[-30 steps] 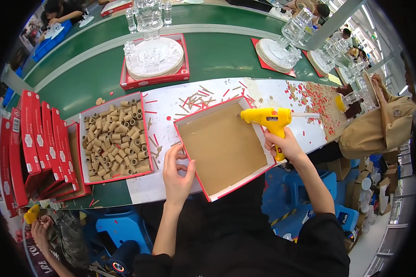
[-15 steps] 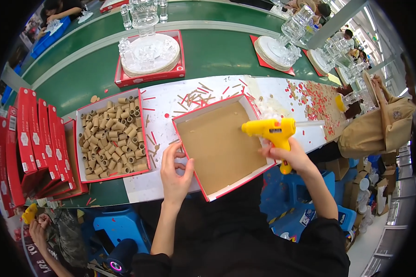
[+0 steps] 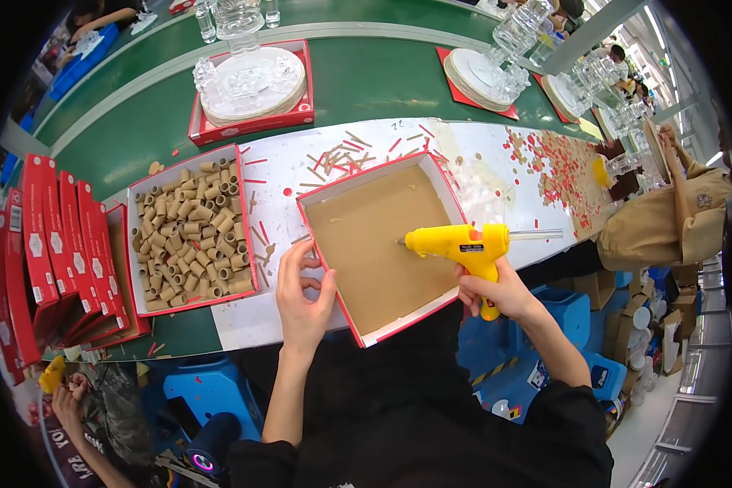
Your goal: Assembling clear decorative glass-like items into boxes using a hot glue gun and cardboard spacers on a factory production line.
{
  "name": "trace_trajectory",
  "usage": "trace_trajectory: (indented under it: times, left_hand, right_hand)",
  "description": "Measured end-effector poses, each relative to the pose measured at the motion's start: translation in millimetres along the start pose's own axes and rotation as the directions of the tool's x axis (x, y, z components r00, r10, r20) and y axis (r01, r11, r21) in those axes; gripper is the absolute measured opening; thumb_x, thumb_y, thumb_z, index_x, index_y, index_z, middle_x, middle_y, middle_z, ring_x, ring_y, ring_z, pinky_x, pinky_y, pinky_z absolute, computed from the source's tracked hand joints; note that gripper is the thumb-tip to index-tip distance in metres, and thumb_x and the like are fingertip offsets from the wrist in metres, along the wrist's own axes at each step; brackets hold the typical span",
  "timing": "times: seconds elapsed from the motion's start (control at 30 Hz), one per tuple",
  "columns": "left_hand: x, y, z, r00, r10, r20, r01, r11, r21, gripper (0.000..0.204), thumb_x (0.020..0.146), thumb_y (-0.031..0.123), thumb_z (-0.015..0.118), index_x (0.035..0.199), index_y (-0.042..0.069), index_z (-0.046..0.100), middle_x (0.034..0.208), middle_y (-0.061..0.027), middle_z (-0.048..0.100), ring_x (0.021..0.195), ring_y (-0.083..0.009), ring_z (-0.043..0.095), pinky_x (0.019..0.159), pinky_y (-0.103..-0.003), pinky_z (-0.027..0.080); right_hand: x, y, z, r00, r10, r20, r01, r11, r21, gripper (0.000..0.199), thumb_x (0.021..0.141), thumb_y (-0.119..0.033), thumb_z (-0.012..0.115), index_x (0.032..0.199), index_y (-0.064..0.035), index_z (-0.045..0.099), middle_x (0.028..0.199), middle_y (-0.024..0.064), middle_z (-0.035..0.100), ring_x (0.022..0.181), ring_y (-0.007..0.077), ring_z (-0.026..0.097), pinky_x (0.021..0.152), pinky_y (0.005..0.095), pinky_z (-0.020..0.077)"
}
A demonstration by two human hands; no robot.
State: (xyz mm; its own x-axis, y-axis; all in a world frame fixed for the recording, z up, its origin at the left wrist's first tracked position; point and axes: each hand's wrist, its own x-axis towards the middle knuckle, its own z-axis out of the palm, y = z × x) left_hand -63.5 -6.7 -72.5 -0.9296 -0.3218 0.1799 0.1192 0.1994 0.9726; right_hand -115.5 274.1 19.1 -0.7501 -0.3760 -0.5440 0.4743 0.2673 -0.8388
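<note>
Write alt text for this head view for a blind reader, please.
The right hand holds a yellow glue gun over a shallow open box, with the left hand at its left edge; cardboard tubes lie in a red-rimmed tray further left.

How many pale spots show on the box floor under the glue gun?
2: one pale spot near the far left corner of the box, another farther right, beyond the tip of the glue gun, which may hide more.

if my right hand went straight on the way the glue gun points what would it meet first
Likely the box's left wall, near the left hand, though the nozzle might touch the brown box floor first, since its height is unclear.
</note>
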Motion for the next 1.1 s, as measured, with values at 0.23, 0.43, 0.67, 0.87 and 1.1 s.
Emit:
trace_trajectory:
  times: [0.23, 0.43, 0.67, 0.87, 1.1]
  left_hand:
    - [0, 0, 1, 1.000, -0.004, -0.001, 0.004, 1.000, -0.015, 0.046, 0.078, -0.003, 0.064, 0.122, 0.001, 0.052, 0.121, -0.0110, 0.053, 0.088, -0.0144, 0.058, 0.057, -0.021, 0.050]
    - [-3, -3, 0, 1.000, -0.014, -0.005, 0.014, 1.000, -0.003, 0.046, 0.079, -0.003, 0.064, 0.123, 0.001, 0.052, 0.121, -0.0111, 0.053, 0.088, -0.0145, 0.058, 0.057, -0.022, 0.050]
    - [-1, 1, -1, 1.000, -0.023, 0.003, 0.023, 0.999, 0.023, 0.046, 0.079, -0.003, 0.064, 0.123, 0.000, 0.052, 0.121, -0.0111, 0.053, 0.089, -0.0144, 0.058, 0.057, -0.022, 0.050]
    - [0, -1, -1, 1.000, -0.017, 0.009, 0.017, 1.000, -0.006, 0.046, 0.079, -0.003, 0.065, 0.122, 0.001, 0.052, 0.121, -0.0110, 0.053, 0.089, -0.0141, 0.058, 0.057, -0.022, 0.050]
    - [-1, -2, 0, 1.000, -0.018, 0.007, 0.018, 1.000, -0.007, 0.046, 0.079, -0.002, 0.065, 0.123, 0.001, 0.052, 0.121, -0.0106, 0.053, 0.089, -0.0138, 0.058, 0.058, -0.022, 0.050]
  right_hand:
    - [-2, 2, -6, 1.000, 0.022, 0.016, -0.021, 0.999, -0.034, 0.017, 0.087, -0.008, 0.060, 0.100, -0.0030, 0.051, 0.067, 0.0046, 0.052, 0.053, 0.0116, 0.055, 0.046, 0.0217, 0.0470]
    - [-10, -6, -5, 1.000, 0.029, 0.008, -0.029, 0.999, 0.016, 0.032, 0.086, -0.008, 0.061, 0.114, 0.0005, 0.050, 0.076, 0.0080, 0.060, 0.070, 0.0159, 0.064, 0.060, 0.0245, 0.0523]
    - [-30, 8, 0, 0.968, 0.055, 0.243, -0.058, 0.998, 0.006, 0.040, 0.086, -0.009, 0.063, 0.121, 0.0017, 0.047, 0.083, 0.0094, 0.064, 0.086, 0.0192, 0.066, 0.081, 0.0310, 0.0521]
    - [-28, 16, 17, 0.937, 0.143, 0.319, -0.135, 0.990, -0.048, 0.032, 0.085, -0.008, 0.062, 0.114, -0.0006, 0.050, 0.076, 0.0072, 0.061, 0.070, 0.0138, 0.062, 0.071, 0.0273, 0.0512]
    - [-29, 18, 20, 0.942, 0.190, 0.275, -0.177, 0.982, -0.070, 0.024, 0.086, -0.009, 0.060, 0.107, -0.0015, 0.052, 0.070, 0.0056, 0.058, 0.065, 0.0125, 0.061, 0.064, 0.0248, 0.0500]
